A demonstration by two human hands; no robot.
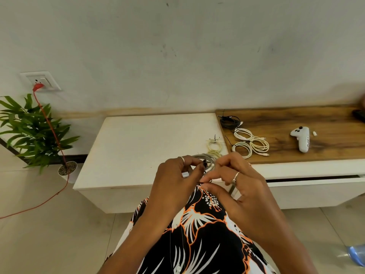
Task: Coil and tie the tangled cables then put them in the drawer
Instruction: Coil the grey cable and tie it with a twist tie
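My left hand (175, 182) grips a coiled grey cable (205, 158) in front of me, over the front edge of the white cabinet top (138, 143). My right hand (237, 180) pinches a thin black tie at the coil's lower side. A cream coil (214, 148) with a black tie lies on the white top just behind my hands. On the wooden top (296, 123) to the right lie a black coil (229, 121) and three white coils (250, 143). The drawer (316, 179) below the wooden top stands slightly open.
A white game controller (301, 138) and a small white piece (314, 133) rest on the wooden top. A potted plant (33, 131) stands at the left, with a red cord (49, 123) running from a wall socket (40, 81) to the floor. A blue object (355, 254) lies at lower right.
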